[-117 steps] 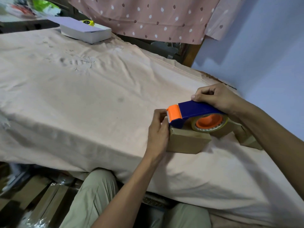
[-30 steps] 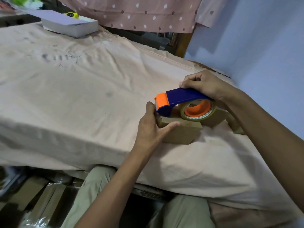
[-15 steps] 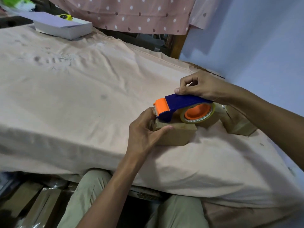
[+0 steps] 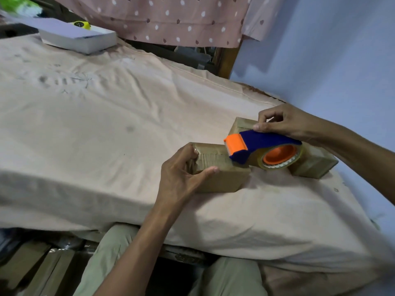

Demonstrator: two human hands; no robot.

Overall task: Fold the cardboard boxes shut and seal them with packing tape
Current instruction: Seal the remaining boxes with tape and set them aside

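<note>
Tape dispenser lifted clear of the near box after a sealing pass.

The left hand [image 4: 181, 178] grips the near box [image 4: 220, 174], thumb on the front edge, fingers curled over its left end. The right hand [image 4: 284, 124] holds the tape dispenser [image 4: 263, 148], fingers curled on its blue body. Half a second ago the dispenser's orange head sat against the box top; it now sits higher and farther right, suggesting the strip is laid. A second box [image 4: 314, 165] lies behind the dispenser.

white box [image 4: 79, 40] on beige sheet [image 4: 96, 116], spotted pink cloth [image 4: 171, 18], blue wall [image 4: 331, 56]
</note>
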